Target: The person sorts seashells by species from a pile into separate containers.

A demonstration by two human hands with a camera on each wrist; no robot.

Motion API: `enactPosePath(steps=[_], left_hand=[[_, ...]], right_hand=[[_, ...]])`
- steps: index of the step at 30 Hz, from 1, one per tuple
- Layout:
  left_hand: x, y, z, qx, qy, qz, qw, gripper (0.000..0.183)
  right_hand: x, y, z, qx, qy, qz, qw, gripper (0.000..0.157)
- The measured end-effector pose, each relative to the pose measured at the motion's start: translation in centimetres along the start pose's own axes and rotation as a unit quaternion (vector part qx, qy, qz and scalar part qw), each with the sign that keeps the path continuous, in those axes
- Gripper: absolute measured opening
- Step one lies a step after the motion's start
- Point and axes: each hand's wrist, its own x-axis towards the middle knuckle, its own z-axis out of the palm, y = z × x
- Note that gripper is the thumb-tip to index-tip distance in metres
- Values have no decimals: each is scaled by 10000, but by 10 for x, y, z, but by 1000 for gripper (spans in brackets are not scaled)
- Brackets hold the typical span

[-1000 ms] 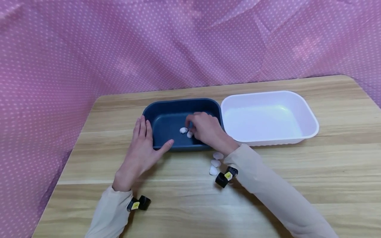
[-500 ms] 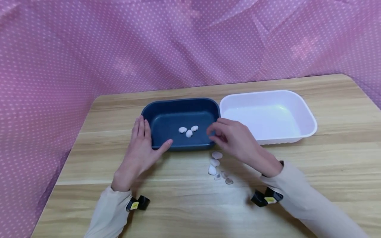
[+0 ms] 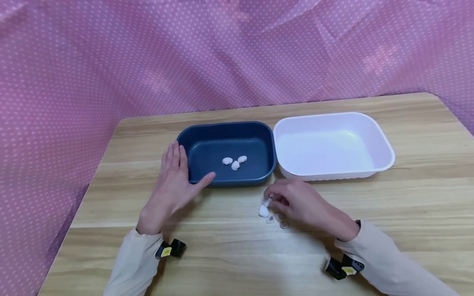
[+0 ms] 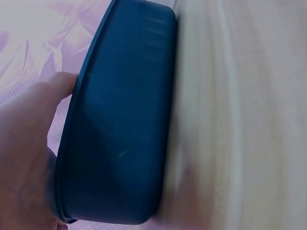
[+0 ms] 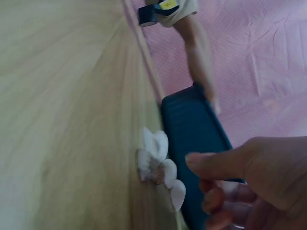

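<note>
- A wood-grain table (image 3: pixel 229 263) is backed and flanked on the left by a pink, white-dotted cloth (image 3: pixel 222 57) hung in folds.
- On each wrist a small black camera (image 3: pixel 178 248) is worn, marked with a yellow label (image 3: pixel 166 251) whose print is too small to be read.
- In the dark blue tray (image 3: pixel 207 144), three white shells (image 3: pixel 235 165) are grouped on the floor.
- Just right of it a white tray (image 3: pixel 333 174) is placed, its floor lit by a glare.
- The blue tray's near-left corner is touched by the left hand (image 3: pixel 172 185), fingers extended and thumb spread along the near rim.
- More shells (image 3: pixel 263 211) are clustered on the table before the blue tray, partly covered by the right hand (image 3: pixel 292 199); its fingers are bent, but whether any shell is pinched cannot be told.
</note>
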Motion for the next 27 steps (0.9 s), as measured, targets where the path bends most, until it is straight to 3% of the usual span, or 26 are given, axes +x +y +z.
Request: enactPosePath(steps=[6, 16, 21, 27], left_hand=[[9, 1, 3, 19, 87, 74, 9999, 110], [14, 0, 12, 290, 233, 158, 9992, 109], [16, 1, 13, 393, 196, 167, 9989, 109], [15, 2, 16, 413, 182, 153, 9989, 109]], right_hand=[[2, 1, 12, 197, -575, 120, 9981, 17], [1, 1, 24, -291, -233, -176, 9992, 16], [0, 3, 26, -302, -356, -576, 9972, 19], [-3, 5, 28, -445, -447, -633, 9960, 28]])
